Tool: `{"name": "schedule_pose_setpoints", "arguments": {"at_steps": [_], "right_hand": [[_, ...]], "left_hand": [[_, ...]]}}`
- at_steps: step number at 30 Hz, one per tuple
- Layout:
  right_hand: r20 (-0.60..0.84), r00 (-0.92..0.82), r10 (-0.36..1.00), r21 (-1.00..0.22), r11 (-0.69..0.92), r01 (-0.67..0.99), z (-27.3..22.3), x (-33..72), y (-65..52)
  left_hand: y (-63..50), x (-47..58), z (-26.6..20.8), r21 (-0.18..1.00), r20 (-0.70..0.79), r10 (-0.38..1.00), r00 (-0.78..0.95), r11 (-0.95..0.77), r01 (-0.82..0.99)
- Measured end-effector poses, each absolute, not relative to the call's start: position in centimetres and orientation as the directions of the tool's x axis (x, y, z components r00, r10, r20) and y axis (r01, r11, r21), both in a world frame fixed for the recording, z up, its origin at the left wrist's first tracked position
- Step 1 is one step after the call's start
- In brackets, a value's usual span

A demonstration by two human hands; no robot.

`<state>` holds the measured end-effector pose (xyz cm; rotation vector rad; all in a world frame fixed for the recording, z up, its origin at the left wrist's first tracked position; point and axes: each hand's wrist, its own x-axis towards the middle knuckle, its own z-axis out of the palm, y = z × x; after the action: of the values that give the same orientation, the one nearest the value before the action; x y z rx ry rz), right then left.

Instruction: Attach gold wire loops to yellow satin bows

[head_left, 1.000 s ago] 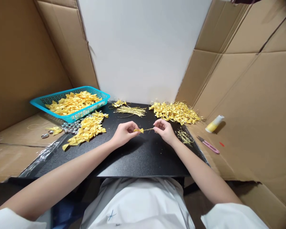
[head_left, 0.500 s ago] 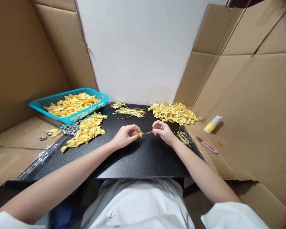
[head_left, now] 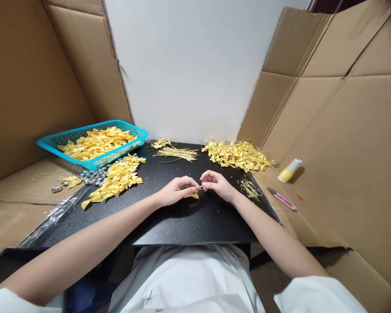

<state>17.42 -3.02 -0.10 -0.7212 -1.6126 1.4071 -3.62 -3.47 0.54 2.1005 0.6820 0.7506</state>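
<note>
Near the middle of the black table, my left hand [head_left: 178, 191] pinches a short length of gold cord [head_left: 199, 187] between thumb and fingertips. My right hand [head_left: 219, 185] closes on the other end of that cord, its fingertips almost meeting the left ones. Just below my left fingers a yellow ribbon bow [head_left: 193, 196] shows in part; the rest of it is hidden by the hand. Whether the bow hangs from the cord or rests on the table, I cannot tell.
Yellow bows fill a turquoise basket [head_left: 94, 164] at left, with a bow pile [head_left: 120, 176] and silvery beads [head_left: 94, 177] beside it. Cut gold cords [head_left: 177, 153] lie behind my hands. Bows with cords [head_left: 236, 155], cord scraps [head_left: 250, 189], pink snips [head_left: 282, 199] and a thread spool [head_left: 289, 170] are right.
My hands have come closer together, shortening the visible stretch of cord. The bow, earlier between my left fingertips, now shows below them. My right hand has shifted slightly left and down.
</note>
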Motion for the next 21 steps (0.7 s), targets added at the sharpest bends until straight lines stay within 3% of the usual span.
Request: {"name": "schedule_pose_setpoints", "arguments": {"at_steps": [4,11,17,21], "right_hand": [[0.221,-0.476,0.851,-0.975,0.210,-0.077,-0.29,17.37,-3.05],[0.238,-0.463,0.854,-0.968,0.248,-0.039,-0.51,16.92,-3.21],[0.260,-0.449,0.855,-0.959,0.283,-0.016,-0.36,16.80,-3.40],[0.287,-0.425,0.859,-0.949,0.315,-0.004,-0.34,16.90,-3.32]], "left_hand": [[-3.44,-3.57,0.36,0.949,0.135,0.744,0.654,-0.287,0.131],[-3.43,-3.39,0.34,0.979,0.059,0.726,0.685,-0.176,0.102],[-3.07,-3.17,-0.31,0.984,0.125,0.755,0.644,-0.176,0.015],[-3.04,-2.98,-0.20,0.996,0.085,0.722,0.687,-0.081,-0.038]]}}
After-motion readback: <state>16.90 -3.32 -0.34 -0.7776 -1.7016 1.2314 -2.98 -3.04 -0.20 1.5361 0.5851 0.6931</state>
